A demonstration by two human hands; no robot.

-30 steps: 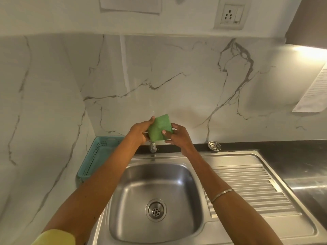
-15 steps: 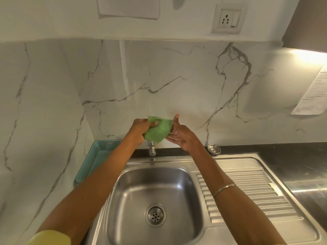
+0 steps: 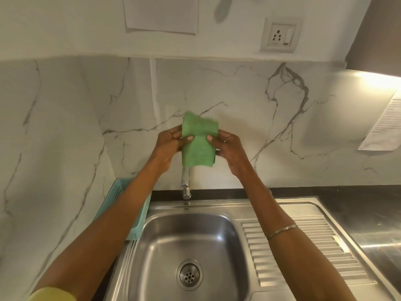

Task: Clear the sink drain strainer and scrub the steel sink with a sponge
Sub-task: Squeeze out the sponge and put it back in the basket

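Two hands hold one green sponge (image 3: 198, 142) up in front of the marble wall (image 3: 249, 118), above the tap (image 3: 185, 184); the left hand (image 3: 168, 142) pinches its left edge, thumb on the near face and fingers curled behind; the right hand (image 3: 227, 146) pinches the right edge the same way, thumb in front (a ring shows on one finger). The sponge is thin and bent, its upper part folded back toward the wall, its lower edge hanging just over the top of the tap.

Below them lies one steel sink (image 3: 152, 242) with a single bowl; one round drain (image 3: 189, 274) sits at the bottom of the bowl, its perforated centre visible. To the right of the bowl is one ribbed drainboard (image 3: 321, 244), part of the same steel unit. One teal basket (image 3: 121, 192) stands left of the sink against the wall, partly hidden by the left forearm.

One thin bangle (image 3: 281, 231) circles the right forearm; one yellow sleeve (image 3: 52, 294) shows at the bottom left corner. On the wall above are one socket (image 3: 280, 35) and one sheet of paper (image 3: 161, 15); a second printed sheet (image 3: 384, 124) hangs at the right edge.
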